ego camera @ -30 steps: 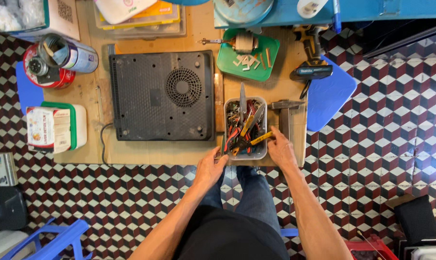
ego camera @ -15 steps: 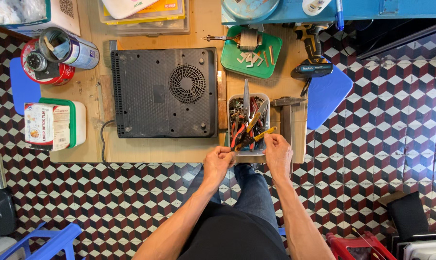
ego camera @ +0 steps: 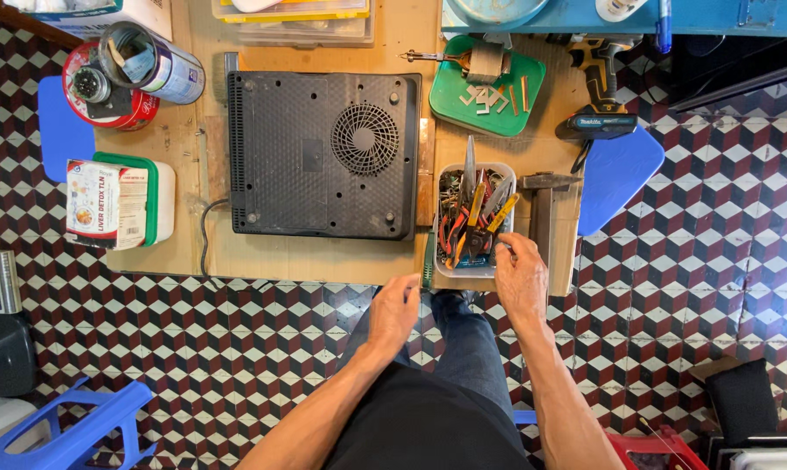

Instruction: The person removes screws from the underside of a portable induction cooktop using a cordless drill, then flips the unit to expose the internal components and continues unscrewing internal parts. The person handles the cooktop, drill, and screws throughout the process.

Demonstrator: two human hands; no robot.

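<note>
Reaching right hand (ego camera: 521, 283) fingers into tool tray (ego camera: 474, 272); left hand (ego camera: 395, 312) hangs open.

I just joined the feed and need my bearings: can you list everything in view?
appliance: 1, black, underside up, bench centre
tool tray: 1, white, pliers inside, right of appliance
green tray: 1, small parts, above tool tray
cordless drill: 1, black-yellow, bench right
tins: 2, red and blue-white, bench left
box: 1, white-green, bench left
blue stool: 1, lower left
left hand: empty, below bench edge
right hand: fingers at tool tray
</note>
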